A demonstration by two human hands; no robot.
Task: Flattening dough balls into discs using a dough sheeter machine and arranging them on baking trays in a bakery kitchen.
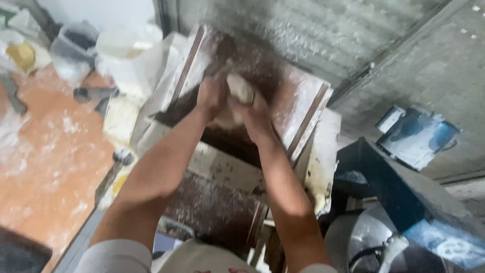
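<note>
Fingers of both hands wrapped around one pale lump of dough (238, 91), clamped on it from either side. Left hand (211, 96) on the lump's left, right hand (256, 117) on its right and slightly nearer, both forearms reaching away from the camera. Picture blurred, so single fingertips hard to make out.

Dough held in the middle of the scene, just above a slanted, flour-dusted chute (283, 91) with raised wooden side rails, part of a worn cream-coloured machine (222, 164). Dark, stained surface under and beyond the hands.

To the left, an orange-brown floor (45, 167) streaked with white flour. Far left, a clear plastic container (73, 50) and a white plastic bag or tub (129, 50), close together. Near the machine's left edge, a small dark-headed tool with a handle (117, 164), lying at an angle.

To the right, a grey concrete wall (404, 60). Against it, a blue and white box-like object (417, 136). Nearer on the right, a dark blue angled housing (399, 194) dusted with flour, and below it a grey rounded shape (364, 235) with a dark cable.

At the near edge, light-coloured sleeves (118, 258) of the person's top.
</note>
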